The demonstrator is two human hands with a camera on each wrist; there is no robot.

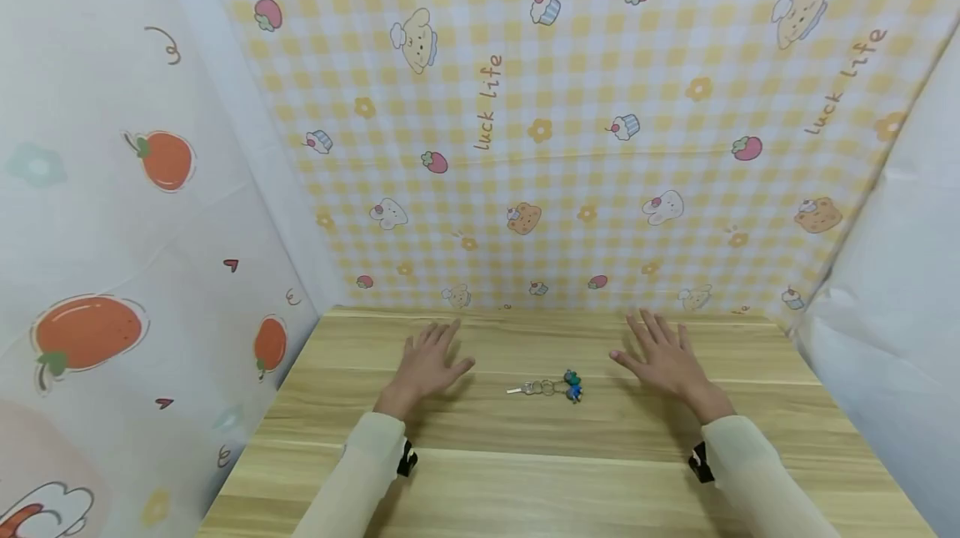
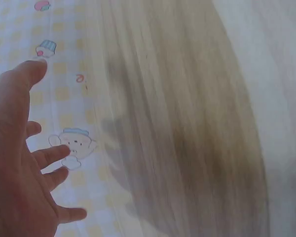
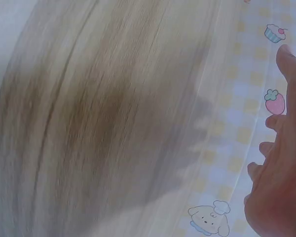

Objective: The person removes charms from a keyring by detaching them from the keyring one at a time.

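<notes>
A keychain lies flat on the wooden table, about midway between its left and right edges and nearer the far edge than the near one. It stretches left to right: a small pale metal tab at its left end, then a few linked silver rings, then a small figure charm in blue and green at its right end. The charm's details are too small to make out. The keychain lies between the left hand and the right hand, apart from both. Neither wrist view shows it.
</notes>
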